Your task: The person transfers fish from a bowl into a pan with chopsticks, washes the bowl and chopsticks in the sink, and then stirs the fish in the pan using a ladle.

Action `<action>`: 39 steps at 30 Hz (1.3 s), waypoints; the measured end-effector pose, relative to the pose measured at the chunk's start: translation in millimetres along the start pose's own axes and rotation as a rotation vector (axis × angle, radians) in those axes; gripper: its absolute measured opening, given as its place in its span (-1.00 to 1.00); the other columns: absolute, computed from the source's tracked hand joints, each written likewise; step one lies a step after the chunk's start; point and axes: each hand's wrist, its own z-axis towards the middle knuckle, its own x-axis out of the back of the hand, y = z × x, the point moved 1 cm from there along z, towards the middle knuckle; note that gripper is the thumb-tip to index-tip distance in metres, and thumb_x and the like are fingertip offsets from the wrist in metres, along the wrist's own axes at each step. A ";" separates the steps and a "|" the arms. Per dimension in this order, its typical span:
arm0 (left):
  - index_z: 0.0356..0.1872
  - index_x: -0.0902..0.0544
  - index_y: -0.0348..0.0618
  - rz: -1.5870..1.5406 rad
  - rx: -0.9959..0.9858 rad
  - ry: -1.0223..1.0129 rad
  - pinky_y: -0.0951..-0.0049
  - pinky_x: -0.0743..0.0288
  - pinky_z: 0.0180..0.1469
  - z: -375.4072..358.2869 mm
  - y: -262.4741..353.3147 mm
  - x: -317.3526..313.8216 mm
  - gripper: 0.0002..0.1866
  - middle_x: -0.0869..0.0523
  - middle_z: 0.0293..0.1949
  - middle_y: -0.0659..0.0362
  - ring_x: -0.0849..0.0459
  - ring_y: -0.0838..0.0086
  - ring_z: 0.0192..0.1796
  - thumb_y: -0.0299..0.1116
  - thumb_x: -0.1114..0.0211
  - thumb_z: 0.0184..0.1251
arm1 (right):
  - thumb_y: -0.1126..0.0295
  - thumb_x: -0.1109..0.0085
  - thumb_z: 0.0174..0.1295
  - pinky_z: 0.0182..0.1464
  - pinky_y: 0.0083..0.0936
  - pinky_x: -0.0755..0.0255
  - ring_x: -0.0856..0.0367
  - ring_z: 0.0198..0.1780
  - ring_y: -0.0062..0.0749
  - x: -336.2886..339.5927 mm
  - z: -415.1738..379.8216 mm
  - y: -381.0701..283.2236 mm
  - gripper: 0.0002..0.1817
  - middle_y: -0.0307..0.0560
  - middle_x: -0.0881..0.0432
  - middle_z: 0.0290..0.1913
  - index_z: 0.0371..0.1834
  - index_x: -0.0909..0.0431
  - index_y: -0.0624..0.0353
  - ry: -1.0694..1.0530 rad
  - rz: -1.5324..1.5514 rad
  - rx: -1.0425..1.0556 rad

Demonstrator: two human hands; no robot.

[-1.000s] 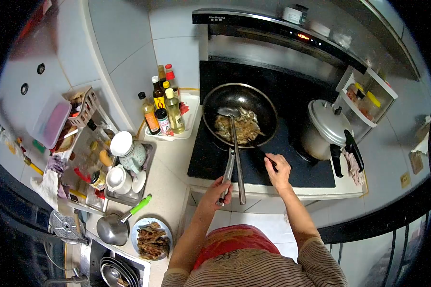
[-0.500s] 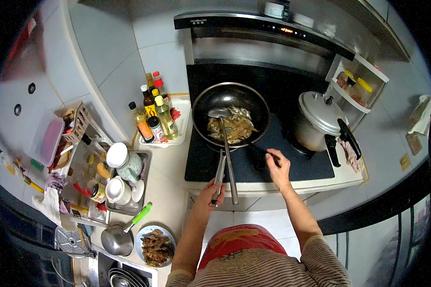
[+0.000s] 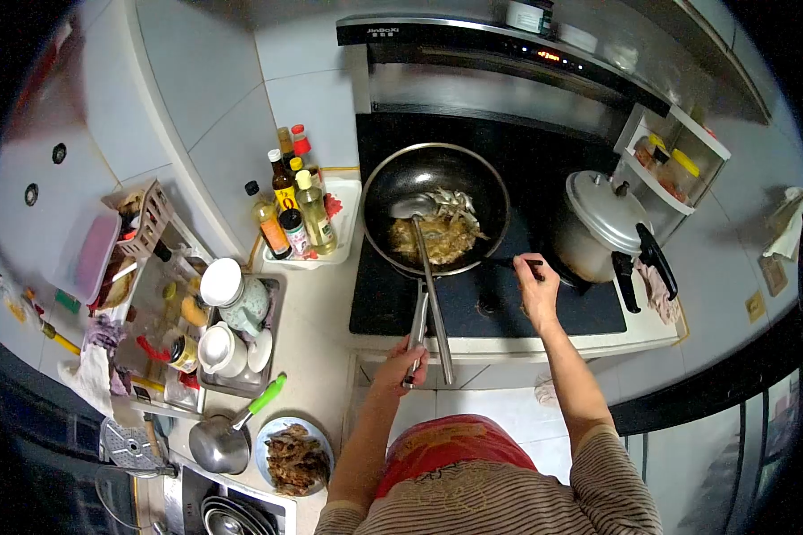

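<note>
A black wok (image 3: 393, 183) on the dark stovetop holds small fish (image 3: 437, 239) in brownish oil. My left hand (image 3: 402, 365) is closed round the wok's metal handle (image 3: 418, 325), below the pan. A long-handled metal ladle (image 3: 413, 207) rests in the wok, its handle sloping down over the front rim beside the wok handle. To the right of the wok, my right hand (image 3: 538, 283) pinches dark chopsticks (image 3: 509, 263) whose tips point left, outside the wok's rim.
A pressure cooker (image 3: 598, 218) stands at the right of the stove, its black handles jutting frontward. Sauce bottles (image 3: 314, 214) fill a white tray at the left. Nearer are a plate of fried fish (image 3: 293, 459), a green-handled ladle (image 3: 220, 444) and a tray of lidded jars.
My right hand has moved right and slightly up, and the chopsticks have come away from the fish and out of the wok. My left hand still holds the wok handle.
</note>
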 end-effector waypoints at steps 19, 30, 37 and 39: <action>-0.03 -0.42 -0.10 0.041 -0.026 -0.013 0.65 -0.21 -0.77 -6.4 24.4 -28.9 -0.76 -0.50 -0.56 0.25 -0.38 0.64 -0.74 -0.36 -0.12 0.31 | 0.27 -0.21 0.11 -0.36 -0.50 -0.43 -0.62 -0.43 -0.28 -11.7 -16.3 -8.1 -0.81 -0.02 -0.65 -0.41 -0.34 -0.61 0.16 -0.161 -0.232 0.131; 0.12 -0.41 -0.07 0.059 -0.099 0.006 0.67 -0.19 -0.60 -26.7 57.7 -68.0 -0.65 -0.48 -0.47 0.27 -0.35 0.67 -0.59 -0.23 -0.06 0.35 | 0.40 -0.24 0.08 -0.33 -0.45 -0.47 -0.61 -0.34 -0.20 -19.0 -11.3 -21.7 -0.85 0.01 -0.64 -0.34 -0.34 -0.60 0.24 -0.034 -0.321 0.497; -0.08 -0.50 -0.09 0.024 -0.015 0.125 0.62 -0.24 -0.74 1.5 59.8 -32.4 -0.77 -0.56 -0.52 0.19 -0.41 0.61 -0.70 -0.30 -0.19 0.27 | 0.40 -0.29 0.02 -0.37 -0.41 -0.47 -0.59 -0.37 -0.20 -17.4 -10.5 -27.4 -0.86 -0.06 -0.63 -0.40 -0.35 -0.61 0.18 -0.041 -0.360 0.678; -0.10 -0.52 -0.13 0.053 -0.029 0.126 0.62 -0.31 -0.73 6.9 60.2 -16.9 -0.74 -0.58 -0.52 0.19 -0.46 0.59 -0.69 -0.27 -0.23 0.25 | 0.41 -0.30 0.00 -0.38 -0.40 -0.46 -0.57 -0.41 -0.20 -18.2 -11.9 -26.4 -0.85 -0.06 -0.60 -0.45 -0.35 -0.60 0.18 -0.086 -0.399 0.721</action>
